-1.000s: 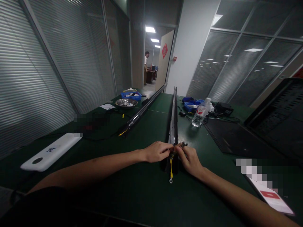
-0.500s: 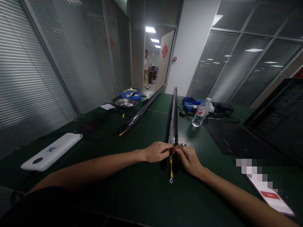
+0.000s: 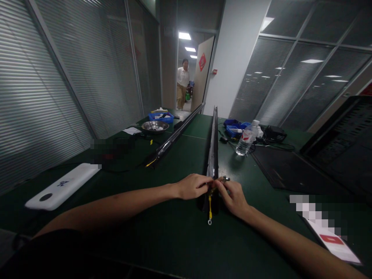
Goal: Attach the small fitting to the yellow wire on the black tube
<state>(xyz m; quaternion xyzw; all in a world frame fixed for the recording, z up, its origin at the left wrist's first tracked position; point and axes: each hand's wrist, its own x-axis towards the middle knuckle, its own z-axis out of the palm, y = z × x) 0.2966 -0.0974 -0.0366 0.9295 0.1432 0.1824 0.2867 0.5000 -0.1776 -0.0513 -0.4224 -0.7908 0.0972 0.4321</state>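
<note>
A long, dark, shiny bar [image 3: 213,149] lies lengthwise on the green table [image 3: 151,236], its near end between my hands. My left hand [image 3: 193,186] is closed at that end from the left, fingertips pinched at the bar. From the right, my right hand [image 3: 232,193] pinches at the same spot, with a ring on one finger. Whatever small part sits between the fingertips is hidden. Just below them, a short yellow wire [image 3: 210,207] with a metal ring terminal hangs out onto the table.
A second dark bar [image 3: 177,133] lies to the left. Behind it are a steel bowl [image 3: 155,127] and a blue tray [image 3: 161,119]. At right stand a water bottle [image 3: 247,139], blue bins [image 3: 234,131] and a black mat [image 3: 279,166]. A white device [image 3: 64,186] lies left. A person [image 3: 183,83] is in the doorway.
The person in the doorway has moved further into view. My right fingers have shifted slightly at the bar's end; my left hand stays in place.
</note>
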